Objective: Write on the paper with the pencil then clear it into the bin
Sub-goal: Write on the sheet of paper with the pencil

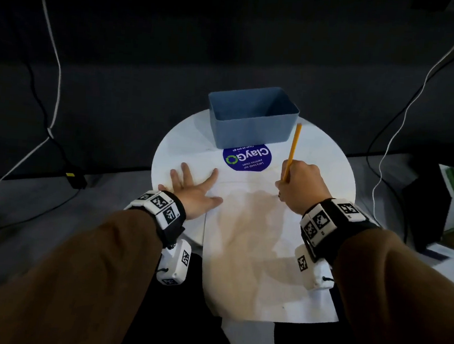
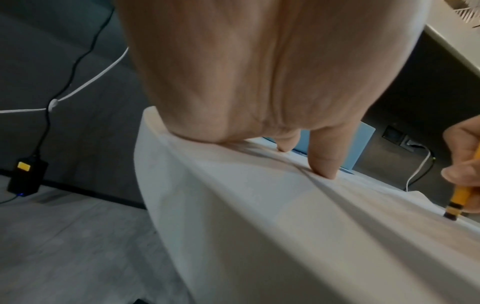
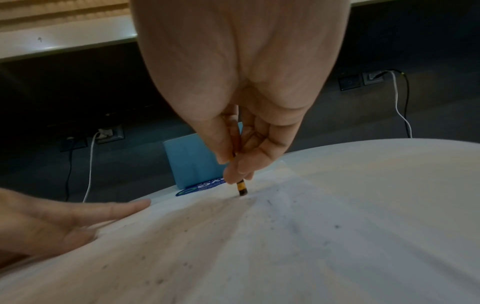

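A white sheet of paper (image 1: 254,256) lies on the round white table (image 1: 184,146) and overhangs its near edge. My left hand (image 1: 191,188) lies flat with fingers spread on the paper's upper left corner and the table; its fingers (image 2: 327,170) press down there. My right hand (image 1: 288,184) grips a yellow pencil (image 1: 294,144) near its lower end. The pencil's dark banded end (image 3: 241,188) touches the paper (image 3: 285,246) near the top right, where faint marks show. An empty blue bin (image 1: 252,119) stands at the table's far edge.
A purple round sticker (image 1: 246,157) sits between bin and paper. White and black cables hang on both sides, with a black adapter (image 1: 75,180) on the grey floor at left. A dark object and stacked items (image 1: 431,206) stand at right.
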### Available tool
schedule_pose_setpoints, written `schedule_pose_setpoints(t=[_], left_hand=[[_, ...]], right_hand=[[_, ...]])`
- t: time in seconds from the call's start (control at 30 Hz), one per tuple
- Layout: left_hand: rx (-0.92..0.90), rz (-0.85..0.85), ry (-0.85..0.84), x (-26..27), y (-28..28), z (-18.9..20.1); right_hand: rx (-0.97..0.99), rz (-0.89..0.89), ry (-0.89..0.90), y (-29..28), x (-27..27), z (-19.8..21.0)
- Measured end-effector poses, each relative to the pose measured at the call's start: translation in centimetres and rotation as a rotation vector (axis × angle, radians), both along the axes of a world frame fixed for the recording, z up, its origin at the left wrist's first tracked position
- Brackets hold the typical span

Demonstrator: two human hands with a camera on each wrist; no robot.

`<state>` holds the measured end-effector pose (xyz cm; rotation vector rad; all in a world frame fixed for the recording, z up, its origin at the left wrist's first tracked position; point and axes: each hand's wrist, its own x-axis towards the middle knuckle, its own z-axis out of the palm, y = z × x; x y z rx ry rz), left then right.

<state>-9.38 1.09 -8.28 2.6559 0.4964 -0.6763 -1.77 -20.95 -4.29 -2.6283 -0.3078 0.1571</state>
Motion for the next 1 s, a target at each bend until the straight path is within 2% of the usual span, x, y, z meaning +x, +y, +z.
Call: schedule_pose_setpoints(t=[0.23,0.37,0.5,0.77,1.0], left_hand=[[0.012,-0.002,0.044,0.3,0.0,0.0],[-0.016,0.009,0.02,0.3,-0.2,0.0],[-0.059,0.019,0.007,-0.1,-0.4,0.0],[-0.062,0.021,0.017,0.0,-0.1,0.2],[-0.043,0.007,0.029,0.1,-0.2,0.0]], right_hand=[[0.02,-0.007,0.016,-0.9,0.9,-0.1],[0.112,-0.029,-0.086,-0.2,1.8,0.9],[0.197,0.113,-0.038,2.5,1.1,1.1],[0.178,0.204,0.055,6.6,0.1,0.6],[0.117,0.252,0.005,8.2,0.0,0.1]])
